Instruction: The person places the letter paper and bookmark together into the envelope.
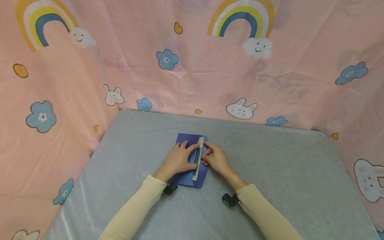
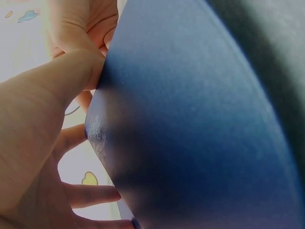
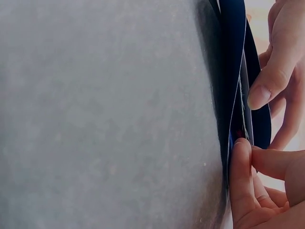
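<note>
A dark blue paper folder (image 1: 187,138) lies on the grey cloth, with a narrow pale patterned strip (image 1: 195,176) running along its right part. My left hand (image 1: 177,159) rests across the folder, fingers spread, thumb and index finger at the strip. In the left wrist view the folder's blue face (image 2: 200,114) fills much of the picture. My right hand (image 1: 217,160) is at the folder's right side; its thumb and index finger pinch at the edge by an opening between blue layers (image 3: 233,62). Exactly which layer they pinch is hard to tell.
A grey cloth (image 1: 285,176) covers the table. A pink curtain (image 1: 192,86) printed with rainbows, flowers and rabbits stands behind and at both sides. Dark wrist cameras sit below each wrist, the right one (image 1: 230,200) close to the table surface.
</note>
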{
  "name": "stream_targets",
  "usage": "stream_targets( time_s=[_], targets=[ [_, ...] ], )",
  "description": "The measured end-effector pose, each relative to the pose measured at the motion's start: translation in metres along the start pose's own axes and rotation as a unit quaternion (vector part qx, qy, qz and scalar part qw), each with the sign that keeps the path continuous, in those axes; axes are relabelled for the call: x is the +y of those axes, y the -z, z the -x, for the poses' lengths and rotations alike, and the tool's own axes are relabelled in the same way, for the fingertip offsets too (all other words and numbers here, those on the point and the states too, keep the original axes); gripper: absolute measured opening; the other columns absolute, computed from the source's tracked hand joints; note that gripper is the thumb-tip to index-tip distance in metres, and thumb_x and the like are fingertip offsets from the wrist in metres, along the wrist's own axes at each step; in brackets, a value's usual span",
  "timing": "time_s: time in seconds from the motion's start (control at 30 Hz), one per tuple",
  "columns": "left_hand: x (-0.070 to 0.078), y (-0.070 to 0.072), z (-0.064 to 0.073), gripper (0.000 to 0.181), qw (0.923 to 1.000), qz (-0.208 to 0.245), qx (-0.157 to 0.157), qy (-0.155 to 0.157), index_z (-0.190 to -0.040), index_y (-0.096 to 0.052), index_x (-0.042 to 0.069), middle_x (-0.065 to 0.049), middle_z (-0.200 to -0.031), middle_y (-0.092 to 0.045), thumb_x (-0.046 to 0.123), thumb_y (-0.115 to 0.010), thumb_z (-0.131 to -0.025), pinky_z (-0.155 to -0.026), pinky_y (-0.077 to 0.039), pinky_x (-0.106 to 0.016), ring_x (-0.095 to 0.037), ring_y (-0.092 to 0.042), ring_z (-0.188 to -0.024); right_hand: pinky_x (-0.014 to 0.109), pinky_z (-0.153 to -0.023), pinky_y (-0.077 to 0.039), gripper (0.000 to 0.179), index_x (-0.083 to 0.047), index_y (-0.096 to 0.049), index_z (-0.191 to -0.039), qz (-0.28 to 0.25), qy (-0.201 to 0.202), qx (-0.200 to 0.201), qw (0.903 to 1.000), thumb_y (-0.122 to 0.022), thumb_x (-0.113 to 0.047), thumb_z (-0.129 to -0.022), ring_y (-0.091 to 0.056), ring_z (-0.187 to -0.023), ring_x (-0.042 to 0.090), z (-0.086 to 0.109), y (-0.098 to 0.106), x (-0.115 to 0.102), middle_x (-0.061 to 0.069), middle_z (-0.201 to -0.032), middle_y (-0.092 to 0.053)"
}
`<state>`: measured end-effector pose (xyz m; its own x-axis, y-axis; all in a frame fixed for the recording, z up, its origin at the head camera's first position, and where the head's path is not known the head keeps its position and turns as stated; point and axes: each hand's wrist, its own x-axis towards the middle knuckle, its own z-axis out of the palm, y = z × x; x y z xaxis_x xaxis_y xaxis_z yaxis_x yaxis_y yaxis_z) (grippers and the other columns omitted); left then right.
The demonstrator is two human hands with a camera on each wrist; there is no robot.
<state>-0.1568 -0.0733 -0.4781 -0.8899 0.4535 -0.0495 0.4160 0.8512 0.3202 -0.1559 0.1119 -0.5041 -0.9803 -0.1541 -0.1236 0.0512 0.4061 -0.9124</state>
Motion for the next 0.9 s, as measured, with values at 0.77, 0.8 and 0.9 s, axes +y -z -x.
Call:
stream_targets(
  time_s=[0.77,0.8,0.9],
  targets=[
    [-0.0012,-0.0024,-0.0003,0.077,1.0,-0.003,0.004,-0.001,-0.147,-0.047,0.031,-0.023,-0.147,-0.048,0.05,-0.076,-0.078,-0.096,-0.049,-0.06,-0.048,-0.052,-0.127,0.028,-0.059,-0.057,0.064,0.001,-0.043,-0.147,-0.002,-0.012,-0.006,0.9999,-0.065,0.005,-0.087,-0.067,-0.06,0.012,-0.004,-0.0047,-0.0054,0.018,-0.085,-0.071],
    [-0.0011,-0.0024,-0.0002,0.077,1.0,-0.003,0.004,-0.001,-0.147,-0.047,0.031,-0.023,-0.147,-0.048,0.05,-0.076,-0.078,-0.096,-0.05,-0.06,-0.047,-0.052,-0.126,0.028,-0.059,-0.057,0.064,0.001,-0.043,-0.147,0.0,-0.012,-0.006,0.9999,-0.065,0.004,-0.087,-0.067,-0.06,0.012,-0.0042,-0.0048,-0.0054,0.018,-0.085,-0.071],
    [-0.0011,-0.0026,-0.0001,0.077,1.0,-0.004,0.004,-0.002,-0.147,-0.047,0.031,-0.023,-0.146,-0.048,0.05,-0.076,-0.078,-0.095,-0.05,-0.06,-0.047,-0.053,-0.126,0.028,-0.059,-0.057,0.064,0.0,-0.043,-0.147,0.008,-0.012,-0.006,0.9999,-0.065,0.003,-0.088,-0.067,-0.059,0.011,-0.0045,-0.0051,-0.0055,0.017,-0.086,-0.072]
  ],
)
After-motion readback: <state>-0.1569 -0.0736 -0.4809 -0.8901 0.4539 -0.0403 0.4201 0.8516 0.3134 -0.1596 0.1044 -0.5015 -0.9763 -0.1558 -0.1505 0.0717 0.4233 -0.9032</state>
